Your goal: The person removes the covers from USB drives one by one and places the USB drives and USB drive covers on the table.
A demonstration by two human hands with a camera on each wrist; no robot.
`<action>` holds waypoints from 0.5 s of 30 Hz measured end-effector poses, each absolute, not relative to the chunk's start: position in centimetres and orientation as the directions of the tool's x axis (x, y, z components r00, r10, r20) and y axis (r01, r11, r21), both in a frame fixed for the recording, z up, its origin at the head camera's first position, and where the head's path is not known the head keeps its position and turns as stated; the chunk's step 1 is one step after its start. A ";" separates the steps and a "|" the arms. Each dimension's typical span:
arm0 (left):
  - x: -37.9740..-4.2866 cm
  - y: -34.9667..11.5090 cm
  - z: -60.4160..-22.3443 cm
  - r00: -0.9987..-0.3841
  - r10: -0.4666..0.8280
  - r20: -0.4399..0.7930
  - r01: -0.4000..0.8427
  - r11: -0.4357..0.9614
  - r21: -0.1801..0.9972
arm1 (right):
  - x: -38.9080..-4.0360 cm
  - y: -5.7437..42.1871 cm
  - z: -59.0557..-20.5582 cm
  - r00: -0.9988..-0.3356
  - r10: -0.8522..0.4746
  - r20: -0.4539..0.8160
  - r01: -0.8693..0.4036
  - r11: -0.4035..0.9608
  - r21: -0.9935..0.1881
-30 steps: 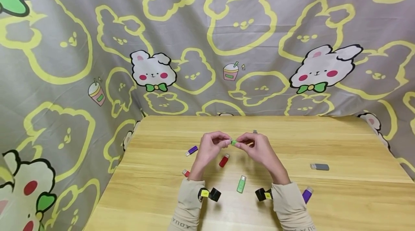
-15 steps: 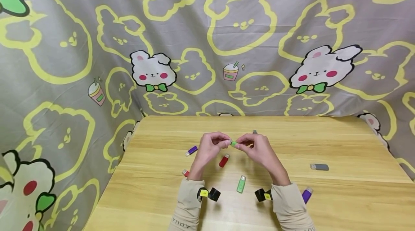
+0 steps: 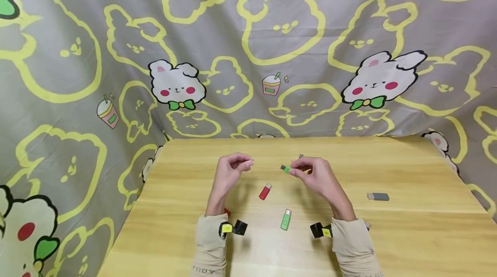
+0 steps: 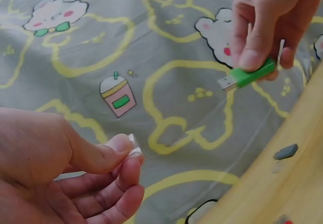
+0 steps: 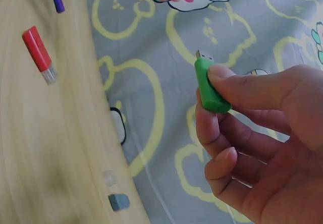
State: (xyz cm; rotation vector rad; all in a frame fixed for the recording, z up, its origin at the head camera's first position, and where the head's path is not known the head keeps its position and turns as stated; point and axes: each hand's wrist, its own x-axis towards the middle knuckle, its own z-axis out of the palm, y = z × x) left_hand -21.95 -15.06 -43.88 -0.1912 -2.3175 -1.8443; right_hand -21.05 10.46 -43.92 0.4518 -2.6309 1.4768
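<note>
Between thumb and fingertips, my left hand pinches a small clear plastic cap. My right hand grips a green USB flash drive by its body, its bare metal plug pointing toward the left hand. Cap and drive are apart, both held above the table. On the table below lie a red capped USB flash drive and, nearer the front, a second green USB flash drive with its cap on.
A grey USB flash drive lies at the right of the wooden table; another is behind the right hand. Sleeves partly hide a red one and a purple one. A patterned curtain hangs behind.
The hands, earlier together at the green flash drive, have drawn apart. The clear cap has come off with the left hand, baring the plug. The head view has shifted slightly.
</note>
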 end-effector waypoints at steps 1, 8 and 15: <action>-22.0 -15.3 -43.8 -0.979 0.010 0.203 0.200 0.222 0.954 | -21.2 10.3 -44.0 -0.949 -0.223 0.224 -0.307 0.476 -0.825; -21.9 -15.4 -44.1 -0.981 0.078 0.179 0.192 0.219 0.956 | -21.9 9.9 -44.2 -0.966 -0.109 0.233 -0.257 0.446 -0.857; -22.0 -15.2 -44.5 -0.985 0.097 0.140 0.159 0.244 0.957 | -24.7 9.5 -44.7 -0.988 -0.018 0.156 -0.143 0.517 -0.844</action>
